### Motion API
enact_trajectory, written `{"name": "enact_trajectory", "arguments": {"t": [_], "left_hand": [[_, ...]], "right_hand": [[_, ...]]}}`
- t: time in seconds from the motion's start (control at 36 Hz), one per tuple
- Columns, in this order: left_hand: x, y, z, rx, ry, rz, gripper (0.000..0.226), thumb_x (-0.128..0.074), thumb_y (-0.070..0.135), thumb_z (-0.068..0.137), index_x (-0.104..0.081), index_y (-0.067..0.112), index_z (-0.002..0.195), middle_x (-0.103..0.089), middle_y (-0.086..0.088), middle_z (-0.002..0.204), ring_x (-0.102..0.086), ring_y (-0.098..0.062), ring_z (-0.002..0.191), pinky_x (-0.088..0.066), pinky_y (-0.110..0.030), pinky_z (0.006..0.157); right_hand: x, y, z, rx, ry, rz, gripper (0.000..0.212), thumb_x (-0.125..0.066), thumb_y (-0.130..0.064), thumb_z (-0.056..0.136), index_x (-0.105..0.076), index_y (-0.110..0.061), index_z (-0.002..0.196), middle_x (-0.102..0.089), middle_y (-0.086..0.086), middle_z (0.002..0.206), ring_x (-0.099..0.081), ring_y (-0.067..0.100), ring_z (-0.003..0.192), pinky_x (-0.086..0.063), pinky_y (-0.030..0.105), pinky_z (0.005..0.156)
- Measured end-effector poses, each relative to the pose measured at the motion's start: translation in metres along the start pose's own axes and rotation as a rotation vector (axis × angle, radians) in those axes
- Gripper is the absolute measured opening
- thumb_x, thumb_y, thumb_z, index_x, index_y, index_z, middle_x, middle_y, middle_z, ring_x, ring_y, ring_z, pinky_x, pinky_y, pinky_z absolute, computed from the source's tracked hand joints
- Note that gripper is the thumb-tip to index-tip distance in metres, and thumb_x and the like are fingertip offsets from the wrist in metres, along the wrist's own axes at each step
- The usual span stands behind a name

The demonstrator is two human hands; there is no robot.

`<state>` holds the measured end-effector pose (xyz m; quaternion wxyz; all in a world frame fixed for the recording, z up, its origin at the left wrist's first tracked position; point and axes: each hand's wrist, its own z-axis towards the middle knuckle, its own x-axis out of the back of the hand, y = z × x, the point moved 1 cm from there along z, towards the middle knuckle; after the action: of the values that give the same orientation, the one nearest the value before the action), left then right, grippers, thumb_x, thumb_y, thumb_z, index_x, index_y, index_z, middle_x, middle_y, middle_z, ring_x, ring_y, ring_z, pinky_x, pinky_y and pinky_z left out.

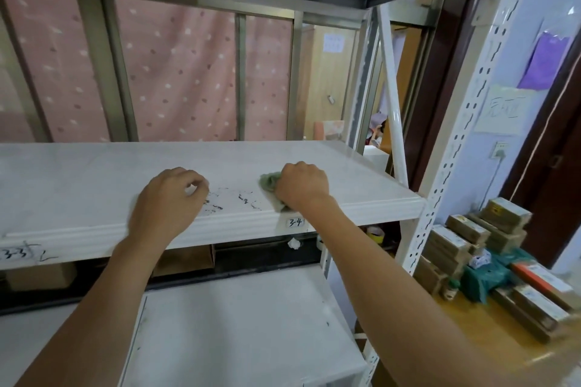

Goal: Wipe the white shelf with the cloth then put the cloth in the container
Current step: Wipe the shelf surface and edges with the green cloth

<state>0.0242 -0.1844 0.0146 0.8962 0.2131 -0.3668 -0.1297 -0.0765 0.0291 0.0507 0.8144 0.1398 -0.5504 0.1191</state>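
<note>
1. Right hand (302, 186), centre-right of the frame, grips a bunched green cloth (271, 186) on the white shelf (94, 179).
2. Left hand (169, 198), centre, rests loosely curled, holding nothing.
3. Cloth's long axis runs front to back.

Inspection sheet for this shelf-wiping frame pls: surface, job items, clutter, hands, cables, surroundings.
Surface: white shelf, with dark marks near its front edge.
Job's things: green cloth bunched on the shelf under the right hand; container not identifiable.
Clutter: stacked boxes on the wooden table at right; tape roll below the shelf.
Hands: left hand rests on the shelf, fingers loosely curled, holding nothing; right hand grips the cloth.
Cables: wall plug with a cord hanging down, at right.
Surroundings: pink dotted curtain behind the shelf; white perforated upright at right.
</note>
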Motion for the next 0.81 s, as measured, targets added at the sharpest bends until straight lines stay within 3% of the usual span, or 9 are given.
{"name": "enact_trajectory", "arguments": {"t": [0.14,0.31,0.42,0.5,0.81], "left_hand": [[0.011,-0.006,-0.008,-0.018,0.063,0.016,0.013,-0.064,0.019,0.096,-0.077,0.018,0.094,-0.07,0.003,0.097,-0.061,-0.024,0.097,-0.051,-0.039,0.081],[0.036,-0.039,-0.044,-0.153,0.3,0.173,0.021,-0.058,0.018,0.09,-0.076,0.007,0.087,-0.072,-0.008,0.087,-0.063,-0.032,0.082,-0.056,-0.042,0.068],[0.046,-0.062,-0.065,-0.217,0.429,0.241,0.016,-0.061,0.012,0.089,-0.074,0.004,0.081,-0.071,-0.01,0.082,-0.062,-0.032,0.074,-0.055,-0.043,0.065],[0.051,-0.074,-0.073,-0.279,0.488,0.257,0.018,-0.063,0.01,0.091,-0.073,0.002,0.078,-0.071,-0.012,0.08,-0.063,-0.031,0.072,-0.056,-0.043,0.065],[0.069,-0.09,-0.095,-0.375,0.5,0.227,0.015,-0.064,0.006,0.092,-0.076,0.001,0.085,-0.074,-0.01,0.087,-0.068,-0.029,0.08,-0.059,-0.04,0.069]], "right_hand": [[-0.002,0.005,-0.001,-0.083,0.008,0.102,0.023,-0.038,-0.023,0.095,-0.058,-0.011,0.096,-0.06,0.008,0.093,-0.059,0.027,0.088,-0.042,0.033,0.066],[0.001,-0.015,0.002,-0.059,-0.029,0.041,0.024,-0.038,-0.016,0.092,-0.06,-0.009,0.098,-0.064,0.009,0.095,-0.062,0.028,0.089,-0.053,0.035,0.073],[0.002,-0.04,0.001,0.001,-0.016,-0.004,0.015,-0.038,-0.013,0.092,-0.053,-0.012,0.086,-0.062,0.007,0.089,-0.062,0.027,0.086,-0.049,0.032,0.066],[0.003,-0.058,-0.002,0.042,-0.001,-0.034,0.02,-0.038,-0.013,0.092,-0.058,-0.011,0.091,-0.063,0.007,0.091,-0.061,0.026,0.085,-0.048,0.032,0.065],[0.009,-0.116,-0.004,0.192,0.01,0.024,0.027,-0.038,-0.013,0.093,-0.06,-0.006,0.106,-0.063,0.012,0.104,-0.06,0.03,0.095,-0.044,0.034,0.068]]}}
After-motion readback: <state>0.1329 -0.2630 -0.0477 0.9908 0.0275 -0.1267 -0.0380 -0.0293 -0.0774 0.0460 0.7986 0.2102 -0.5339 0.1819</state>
